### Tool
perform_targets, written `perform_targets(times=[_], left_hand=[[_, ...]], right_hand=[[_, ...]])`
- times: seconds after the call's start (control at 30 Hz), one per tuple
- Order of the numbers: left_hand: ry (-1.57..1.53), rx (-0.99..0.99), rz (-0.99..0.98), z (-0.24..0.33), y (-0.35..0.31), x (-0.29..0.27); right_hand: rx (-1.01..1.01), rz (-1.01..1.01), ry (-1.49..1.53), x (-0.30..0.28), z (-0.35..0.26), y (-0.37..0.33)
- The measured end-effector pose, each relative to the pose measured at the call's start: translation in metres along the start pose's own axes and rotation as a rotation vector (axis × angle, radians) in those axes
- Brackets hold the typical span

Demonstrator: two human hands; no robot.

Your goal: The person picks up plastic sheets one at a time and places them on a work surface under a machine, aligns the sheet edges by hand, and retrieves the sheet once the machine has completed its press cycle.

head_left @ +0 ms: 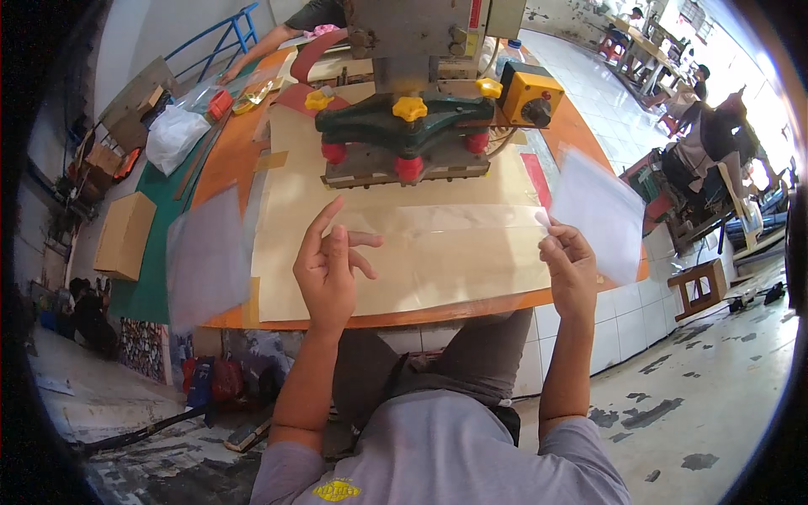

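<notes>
My right hand (572,271) pinches the right end of a clear plastic sheet (475,218) between thumb and fingers. The sheet stretches left as a glossy strip over the cream board (379,295); its left end is hard to make out. My left hand (328,273) is raised above the board with fingers apart, holding nothing. Just beyond both hands stands a press with a dark green bracket (370,126), yellow star knobs and red feet above a metal plate (337,174). Translucent plastic sheets lie in one stack (210,252) at the left and another (599,215) at the right.
A yellow control box (528,94) juts from the press's right side. On the left are a cardboard box (125,236) and a white plastic bag (177,136). Another person's arm (259,49) reaches across the table's far left. A wooden stool (699,288) stands at right.
</notes>
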State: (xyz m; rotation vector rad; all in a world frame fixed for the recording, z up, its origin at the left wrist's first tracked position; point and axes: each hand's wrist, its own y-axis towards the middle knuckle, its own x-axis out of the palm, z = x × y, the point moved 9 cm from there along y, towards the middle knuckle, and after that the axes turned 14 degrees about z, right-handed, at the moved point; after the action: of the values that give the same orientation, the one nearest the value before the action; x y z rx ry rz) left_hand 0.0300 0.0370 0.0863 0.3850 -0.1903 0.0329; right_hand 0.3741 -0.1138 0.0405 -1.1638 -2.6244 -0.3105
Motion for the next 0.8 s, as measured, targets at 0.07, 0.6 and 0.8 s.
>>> perform_targets(times=[0.07,0.6,0.8], left_hand=[[0.000,0.004,-0.007,-0.003,-0.002,0.000],[0.068,-0.139,-0.113,-0.053,-0.008,0.008],[0.171,0.056,-0.070,-0.048,-0.015,-0.039]], right_hand=[[-0.014,-0.003,-0.042,0.004,-0.004,-0.004],[-0.429,0.118,-0.258,0.000,-0.043,-0.024],[-0.577,0.434,-0.413,-0.092,-0.105,0.028]])
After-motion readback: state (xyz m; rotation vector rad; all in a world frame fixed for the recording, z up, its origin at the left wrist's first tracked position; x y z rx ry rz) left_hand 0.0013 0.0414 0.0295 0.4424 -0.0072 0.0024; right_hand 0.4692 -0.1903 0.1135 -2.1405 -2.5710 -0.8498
